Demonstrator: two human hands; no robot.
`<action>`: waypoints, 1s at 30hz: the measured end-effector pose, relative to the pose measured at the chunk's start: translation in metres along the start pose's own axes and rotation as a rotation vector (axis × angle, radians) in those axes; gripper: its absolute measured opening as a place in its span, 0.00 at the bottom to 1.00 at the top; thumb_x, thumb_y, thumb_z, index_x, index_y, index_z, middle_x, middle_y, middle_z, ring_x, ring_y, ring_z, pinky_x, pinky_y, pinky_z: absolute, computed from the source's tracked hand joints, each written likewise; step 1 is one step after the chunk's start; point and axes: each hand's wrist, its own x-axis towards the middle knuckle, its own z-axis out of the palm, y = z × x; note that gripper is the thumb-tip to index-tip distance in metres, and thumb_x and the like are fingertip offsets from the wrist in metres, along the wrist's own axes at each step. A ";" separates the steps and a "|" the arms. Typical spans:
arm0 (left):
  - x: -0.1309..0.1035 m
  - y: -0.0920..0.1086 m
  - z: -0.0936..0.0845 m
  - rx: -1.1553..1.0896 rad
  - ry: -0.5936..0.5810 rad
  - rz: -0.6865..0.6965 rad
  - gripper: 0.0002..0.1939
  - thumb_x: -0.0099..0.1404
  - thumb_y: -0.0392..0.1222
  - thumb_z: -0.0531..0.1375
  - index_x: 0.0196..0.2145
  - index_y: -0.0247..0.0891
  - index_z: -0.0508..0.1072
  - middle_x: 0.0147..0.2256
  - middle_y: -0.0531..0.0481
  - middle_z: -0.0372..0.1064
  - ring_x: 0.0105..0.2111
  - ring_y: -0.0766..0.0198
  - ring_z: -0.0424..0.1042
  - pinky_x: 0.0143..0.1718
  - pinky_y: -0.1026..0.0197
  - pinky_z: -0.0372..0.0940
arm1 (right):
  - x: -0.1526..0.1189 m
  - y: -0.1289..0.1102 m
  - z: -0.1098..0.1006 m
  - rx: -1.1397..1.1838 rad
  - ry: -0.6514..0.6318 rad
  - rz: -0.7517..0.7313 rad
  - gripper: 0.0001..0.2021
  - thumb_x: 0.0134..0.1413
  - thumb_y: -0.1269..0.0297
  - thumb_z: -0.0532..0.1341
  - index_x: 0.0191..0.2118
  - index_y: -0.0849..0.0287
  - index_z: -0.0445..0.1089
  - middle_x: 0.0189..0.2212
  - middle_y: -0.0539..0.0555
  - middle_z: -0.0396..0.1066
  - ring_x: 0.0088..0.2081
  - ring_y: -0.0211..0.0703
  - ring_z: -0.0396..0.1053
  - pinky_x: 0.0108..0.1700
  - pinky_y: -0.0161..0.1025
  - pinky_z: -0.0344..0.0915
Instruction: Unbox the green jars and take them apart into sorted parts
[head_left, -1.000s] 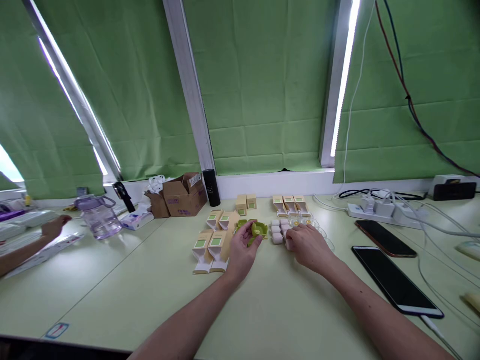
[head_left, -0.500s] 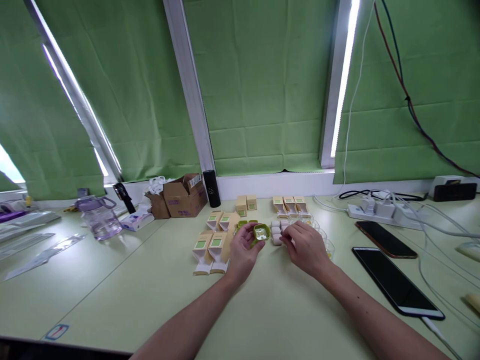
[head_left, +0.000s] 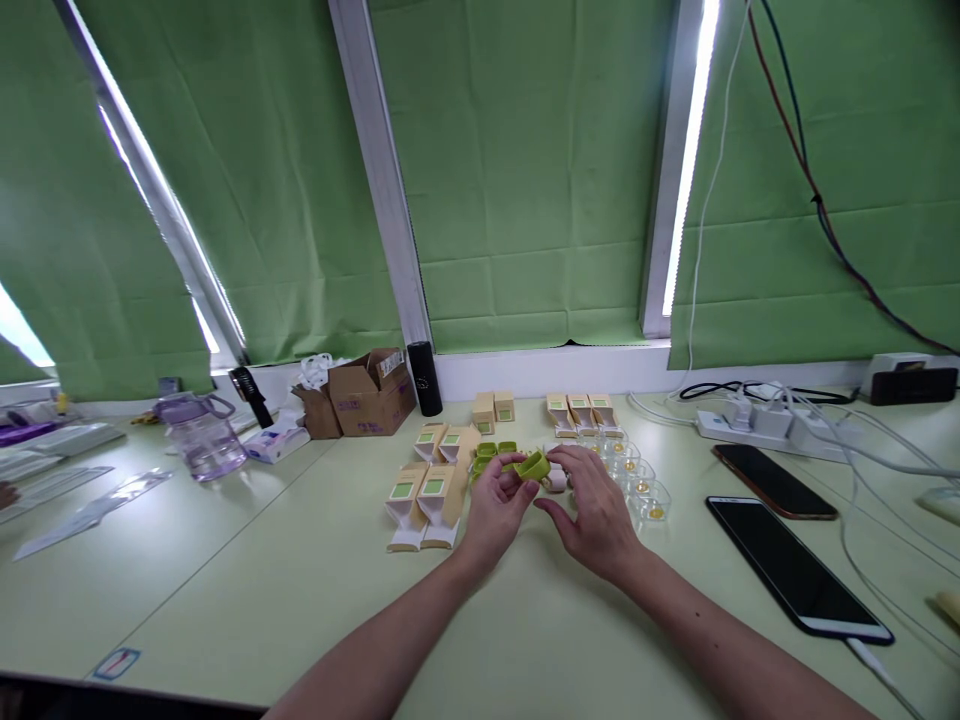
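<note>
In my left hand (head_left: 496,510) is a small green square cup (head_left: 534,466), pinched between thumb and fingers and tilted to the right. My right hand (head_left: 596,508) is beside it with thumb and fingers apart, holding nothing that shows; whether its fingertips touch the cup I cannot tell. Partly hidden behind the right fingers are small white rounded pieces (head_left: 556,478). More green cups (head_left: 507,448) stand just behind my left hand. To the right of my right hand, clear plastic cups (head_left: 655,505) with yellow centres sit in a row.
Opened small cartons (head_left: 435,500) lie left of my hands, with more cartons (head_left: 580,412) behind. Two phones (head_left: 795,570) and a power strip (head_left: 772,430) with cables are at the right. A water bottle (head_left: 201,440) and a brown cardboard box (head_left: 371,395) stand at the left.
The green cup has tipped over towards the right in my left hand. My right hand has opened from a pinch and moved left, closer to the cup.
</note>
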 end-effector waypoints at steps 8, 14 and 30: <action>-0.004 -0.003 0.006 0.017 -0.069 -0.077 0.34 0.52 0.63 0.73 0.44 0.37 0.66 0.35 0.42 0.81 0.37 0.56 0.81 0.40 0.60 0.71 | -0.001 0.001 0.003 0.013 0.040 0.046 0.19 0.63 0.65 0.62 0.57 0.55 0.60 0.50 0.63 0.68 0.54 0.58 0.67 0.49 0.55 0.72; -0.005 -0.002 0.006 0.117 -0.097 -0.055 0.32 0.58 0.63 0.69 0.47 0.37 0.67 0.37 0.43 0.79 0.39 0.57 0.79 0.42 0.59 0.69 | 0.000 -0.003 0.000 0.009 0.020 0.068 0.19 0.60 0.67 0.61 0.56 0.56 0.60 0.50 0.63 0.67 0.54 0.59 0.66 0.51 0.56 0.70; -0.005 0.004 0.000 0.533 0.040 0.336 0.13 0.69 0.48 0.63 0.47 0.40 0.72 0.45 0.44 0.70 0.43 0.58 0.69 0.47 0.56 0.66 | 0.000 -0.006 -0.005 0.172 -0.036 0.162 0.21 0.56 0.67 0.63 0.55 0.55 0.60 0.51 0.63 0.65 0.55 0.59 0.63 0.53 0.58 0.69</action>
